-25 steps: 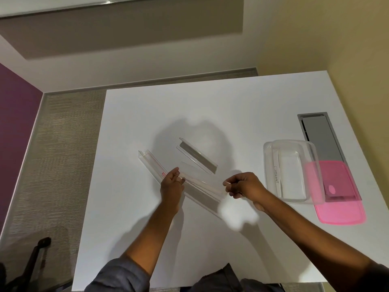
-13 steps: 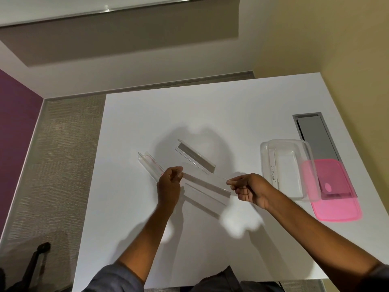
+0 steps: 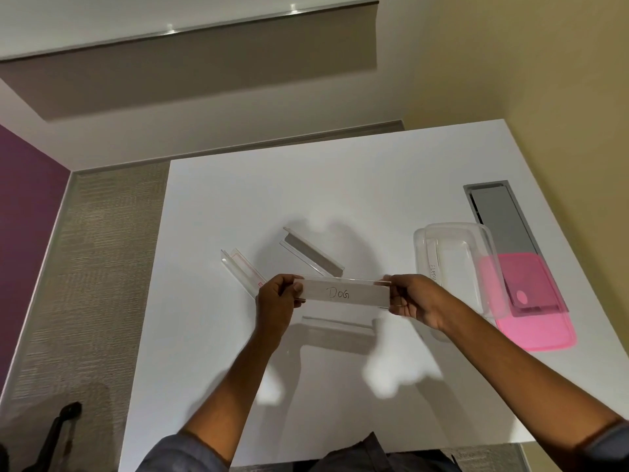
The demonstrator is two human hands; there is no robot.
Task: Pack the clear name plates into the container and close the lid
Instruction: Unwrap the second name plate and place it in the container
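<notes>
Name plate (image 3: pixel 345 294), clear, held above the bench: handwritten "DOG" on white insert. Plate inside container (image 3: pixel 432 269): lettering present, illegible. Plate with red-bordered label (image 3: pixel 243 270): unreadable.

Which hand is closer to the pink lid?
The right hand. It holds the name plate end beside the pink lid; the left hand is farther away, at the other end.

A white table (image 3: pixel 340 185) with a grey metal inset panel (image 3: pixel 500 219).
</notes>
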